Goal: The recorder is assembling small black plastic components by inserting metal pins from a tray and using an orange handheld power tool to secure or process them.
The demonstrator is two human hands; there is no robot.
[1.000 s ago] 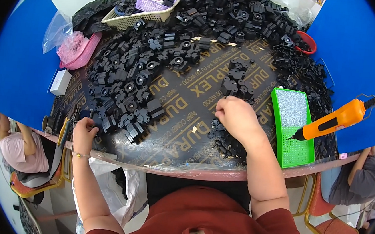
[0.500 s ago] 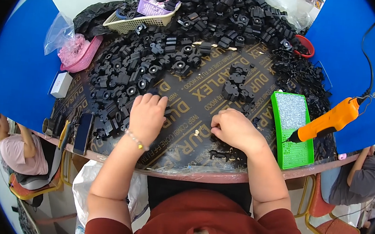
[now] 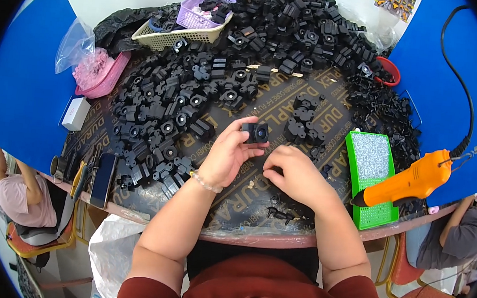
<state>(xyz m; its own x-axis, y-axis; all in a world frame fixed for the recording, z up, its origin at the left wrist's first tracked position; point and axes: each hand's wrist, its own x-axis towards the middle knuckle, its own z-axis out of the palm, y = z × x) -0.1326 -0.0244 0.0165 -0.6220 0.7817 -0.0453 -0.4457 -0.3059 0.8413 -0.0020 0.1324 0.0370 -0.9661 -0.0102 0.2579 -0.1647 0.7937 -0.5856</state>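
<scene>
Over the middle of the table, my left hand (image 3: 228, 155) holds up a black plastic housing (image 3: 256, 132) between thumb and fingers. A round hole or lens shows on the housing's face. Close to its right, my right hand (image 3: 292, 173) is curled with the fingers pressed together, and whatever they may hold is hidden. A small black part (image 3: 280, 214) lies on the table below my right hand. Beyond that hand stands a short row of black housings (image 3: 304, 121). A large heap of similar black housings (image 3: 163, 105) spreads to the left of my hands.
To the right, an orange electric screwdriver (image 3: 412, 178) hangs on its cord over a green tray (image 3: 390, 216) of small silvery pieces. Small black parts (image 3: 375, 107) lie behind it. Baskets (image 3: 174, 38) stand at the back left; a phone (image 3: 103, 180) lies at the left edge.
My left hand has come from the heap's edge to the middle and now shows a black housing in its fingers. My right hand stays nearby, still curled. The hanging screwdriver has shifted slightly.
</scene>
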